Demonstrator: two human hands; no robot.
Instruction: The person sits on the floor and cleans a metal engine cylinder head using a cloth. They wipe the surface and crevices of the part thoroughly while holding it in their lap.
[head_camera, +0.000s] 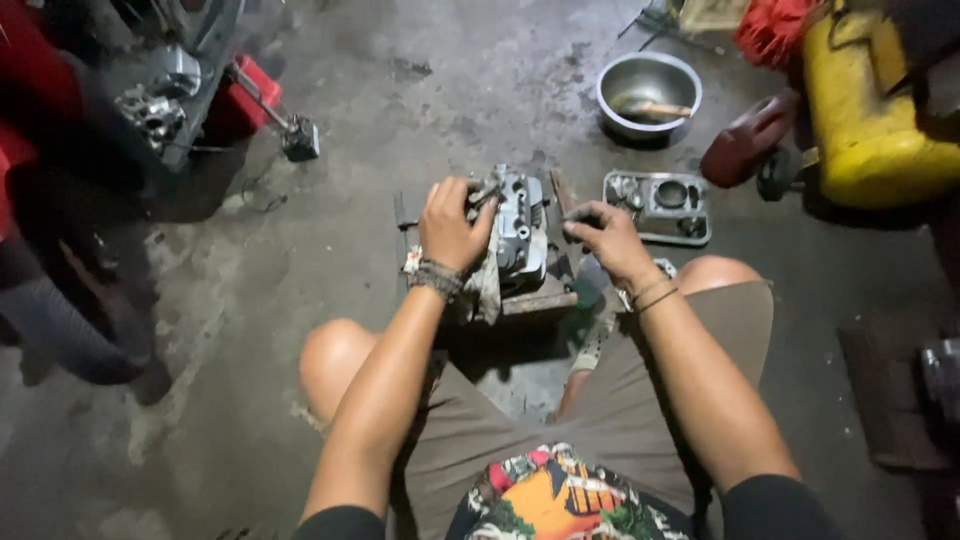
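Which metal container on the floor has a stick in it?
The round steel bowl at the top holds the wooden-handled stick. The flat rectangular tray beside the right hand holds only small metal parts.

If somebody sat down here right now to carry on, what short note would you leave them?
Left hand: clamped over the left side of the grey metal engine part, steadying it.
Right hand: fingers pinching a small dark tool, too small to identify, pointed at the part's right side.
The part sits on a dirty rag and wooden blocks on the concrete floor, between the knees.
Nearby: a small metal tray holding loose pieces to the right, and a steel bowl behind it.
Done or left: cannot be judged from this view.
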